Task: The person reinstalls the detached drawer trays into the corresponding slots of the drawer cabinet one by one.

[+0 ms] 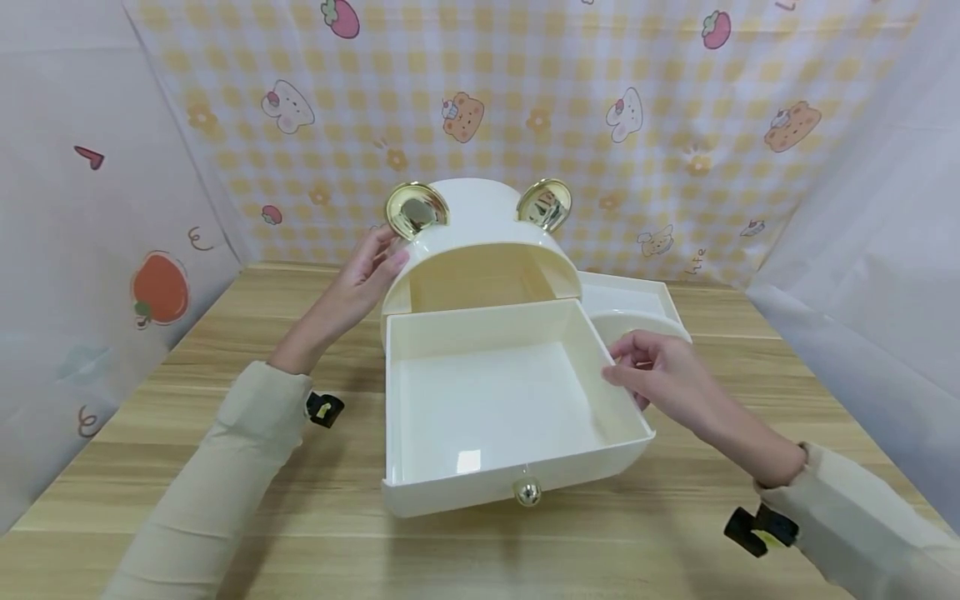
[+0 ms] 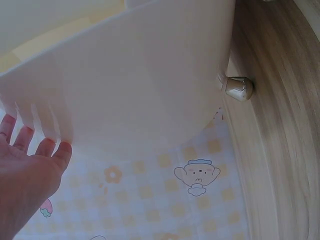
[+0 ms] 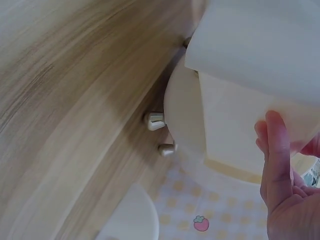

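Observation:
A white rounded storage box (image 1: 480, 208) with gold ears (image 1: 417, 212) stands at the centre in the head view. Its wide white drawer (image 1: 480, 400), bearing a round gold knob (image 1: 527, 491), projects toward me from the arched opening, tilted slightly. My left hand (image 1: 371, 271) rests against the box's left side below the ear; in the left wrist view its fingertips (image 2: 62, 147) touch the smooth outer wall. My right hand (image 1: 663, 375) pinches the drawer's right wall, thumb at the rim and fingers on the outside, as the right wrist view shows. Nothing lies inside the drawer.
A second white drawer (image 1: 630, 292) with a rounded front lies on the wooden table (image 1: 315, 500) right of the box. Small gold feet (image 3: 155, 121) show under the box. A yellow checked cloth (image 1: 525, 67) hangs behind, and white cloth (image 1: 75, 208) hangs at the sides.

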{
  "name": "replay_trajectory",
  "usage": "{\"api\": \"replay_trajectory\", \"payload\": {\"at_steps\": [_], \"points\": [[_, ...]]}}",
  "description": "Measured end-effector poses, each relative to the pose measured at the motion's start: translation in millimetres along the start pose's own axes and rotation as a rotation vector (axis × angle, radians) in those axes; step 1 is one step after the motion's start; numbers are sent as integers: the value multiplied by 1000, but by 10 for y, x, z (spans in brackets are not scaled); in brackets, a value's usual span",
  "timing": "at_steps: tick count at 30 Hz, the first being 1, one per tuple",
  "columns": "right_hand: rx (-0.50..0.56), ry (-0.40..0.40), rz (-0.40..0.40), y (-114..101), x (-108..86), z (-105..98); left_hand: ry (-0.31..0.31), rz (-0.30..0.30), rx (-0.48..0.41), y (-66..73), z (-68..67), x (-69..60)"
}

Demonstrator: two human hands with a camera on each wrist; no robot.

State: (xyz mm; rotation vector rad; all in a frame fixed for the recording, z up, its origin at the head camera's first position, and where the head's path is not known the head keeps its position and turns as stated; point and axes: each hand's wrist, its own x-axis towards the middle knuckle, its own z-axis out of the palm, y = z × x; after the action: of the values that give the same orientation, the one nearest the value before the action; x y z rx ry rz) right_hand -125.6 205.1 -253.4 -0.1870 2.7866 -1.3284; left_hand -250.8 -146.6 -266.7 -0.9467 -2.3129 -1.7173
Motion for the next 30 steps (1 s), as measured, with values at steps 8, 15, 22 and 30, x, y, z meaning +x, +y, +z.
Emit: {"api": "replay_trajectory", "payload": {"at_steps": [8,15,22,30], "points": [[-8,21,17,-41,47,25,0,15,-5,-11,-7,-7],[-39,63,23,-68,73,40,3,22,-2,-18,-2,1],[-73,86,15,-106,58,52,1,28,3,-25,9,11],[-129,103,-20,-139,107,40,-1,23,4,-16,8,9]]}}
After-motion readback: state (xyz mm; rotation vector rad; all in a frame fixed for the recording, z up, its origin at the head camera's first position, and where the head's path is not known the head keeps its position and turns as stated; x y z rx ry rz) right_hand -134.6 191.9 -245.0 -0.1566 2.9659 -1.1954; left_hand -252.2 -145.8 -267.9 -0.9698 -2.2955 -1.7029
